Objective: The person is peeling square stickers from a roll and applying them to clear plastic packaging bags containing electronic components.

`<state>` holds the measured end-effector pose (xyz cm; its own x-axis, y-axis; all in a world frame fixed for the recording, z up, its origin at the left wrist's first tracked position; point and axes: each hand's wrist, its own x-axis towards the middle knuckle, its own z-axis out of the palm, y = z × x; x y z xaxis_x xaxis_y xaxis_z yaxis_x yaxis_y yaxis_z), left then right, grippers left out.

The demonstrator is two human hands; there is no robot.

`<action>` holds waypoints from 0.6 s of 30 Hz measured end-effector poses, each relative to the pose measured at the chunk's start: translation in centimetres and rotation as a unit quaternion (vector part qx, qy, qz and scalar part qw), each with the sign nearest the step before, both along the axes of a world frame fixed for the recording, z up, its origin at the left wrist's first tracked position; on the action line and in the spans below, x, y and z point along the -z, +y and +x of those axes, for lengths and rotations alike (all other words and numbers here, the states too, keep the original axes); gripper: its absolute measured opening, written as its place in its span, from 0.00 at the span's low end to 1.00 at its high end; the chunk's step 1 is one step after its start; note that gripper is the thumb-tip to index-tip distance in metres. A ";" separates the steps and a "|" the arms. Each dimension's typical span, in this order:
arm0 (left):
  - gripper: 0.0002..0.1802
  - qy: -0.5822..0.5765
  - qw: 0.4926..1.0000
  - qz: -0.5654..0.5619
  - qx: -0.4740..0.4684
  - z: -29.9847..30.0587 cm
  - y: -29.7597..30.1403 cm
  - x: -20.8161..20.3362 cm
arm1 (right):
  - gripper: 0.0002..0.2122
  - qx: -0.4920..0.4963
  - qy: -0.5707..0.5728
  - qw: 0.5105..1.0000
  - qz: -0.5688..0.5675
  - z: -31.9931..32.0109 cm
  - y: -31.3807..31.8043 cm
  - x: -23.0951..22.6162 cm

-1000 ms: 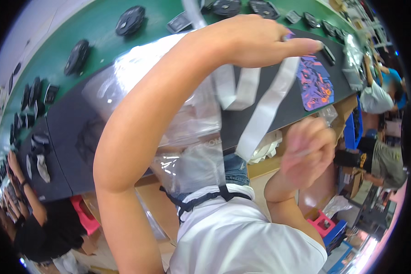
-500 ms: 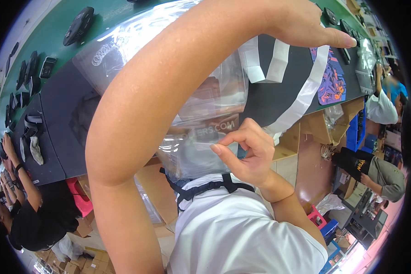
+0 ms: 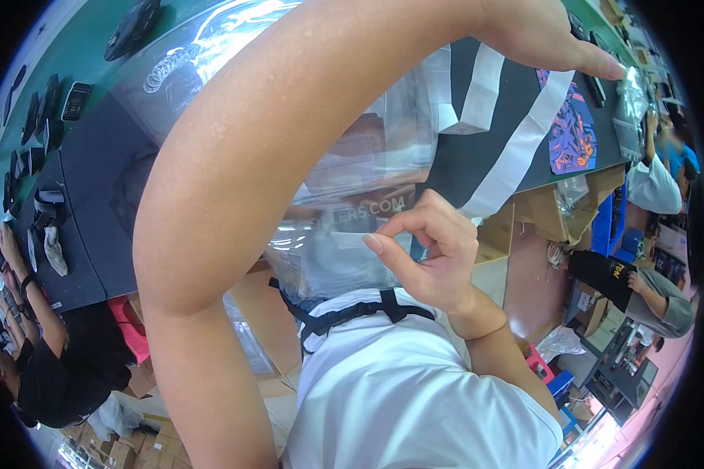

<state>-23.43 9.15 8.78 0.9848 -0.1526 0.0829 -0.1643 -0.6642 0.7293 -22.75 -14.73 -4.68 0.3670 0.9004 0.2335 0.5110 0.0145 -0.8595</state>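
Note:
My left arm reaches across from the lower left, and my left hand (image 3: 536, 33) is over the far right of the table. Its thumb is stretched out; the other fingers are mostly hidden past the top edge. Beneath that hand runs a white label strip (image 3: 516, 168), folded in zigzags. My right hand (image 3: 438, 250) is closed in a pinch over the clear plastic bags (image 3: 352, 207) in front of my waist. From its fingertips a small pale strip (image 3: 350, 241) sticks out to the left. My left forearm covers part of the bags.
A purple-and-orange patterned card (image 3: 572, 137) lies on the dark mat (image 3: 94, 180). Black devices (image 3: 131, 30) are on the green tabletop at the far left. Below the table's right edge stands an open carton (image 3: 559, 215). Co-workers are at both sides, one in a black shirt (image 3: 74, 371).
My left hand has shifted slightly to the right and upward. My right hand keeps its pinch, a little higher. The view has tilted slightly.

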 end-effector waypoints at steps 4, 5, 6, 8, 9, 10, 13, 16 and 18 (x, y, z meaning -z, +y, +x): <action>0.48 0.009 0.996 0.025 -0.081 2.1 -1.4 2.6 | 0.09 0.010 -0.051 0.999 0.016 -0.8 0.4 0.9; 0.48 -0.021 0.991 0.016 -0.128 1.6 -2.2 2.7 | 0.09 0.017 -0.074 0.997 0.032 -0.7 0.7 1.2; 0.48 -0.051 0.984 0.007 -0.173 1.5 -2.5 2.8 | 0.09 0.019 -0.074 0.997 0.033 -0.6 0.9 1.5; 0.49 -0.018 0.996 0.023 -0.087 2.3 -0.3 1.7 | 0.10 0.029 -0.116 0.992 0.049 -0.3 0.9 1.4; 0.49 0.015 0.999 0.035 0.005 3.1 0.4 1.4 | 0.10 0.038 -0.125 0.990 0.047 -0.1 0.8 1.5; 0.49 -0.032 0.996 0.042 -0.072 3.5 -0.9 1.8 | 0.10 0.045 -0.146 0.986 0.064 0.2 0.6 1.2; 0.43 -0.105 0.986 0.006 -0.131 3.7 -1.7 3.7 | 0.10 0.071 -0.171 0.976 0.113 -0.2 0.7 1.9; 0.30 -0.035 0.989 -0.024 -0.139 3.9 0.8 6.7 | 0.09 0.082 -0.160 0.974 0.141 -1.3 2.3 3.5; 0.31 0.035 0.987 -0.031 -0.155 3.9 0.1 5.2 | 0.07 0.046 -0.214 0.965 0.144 -1.2 1.5 3.0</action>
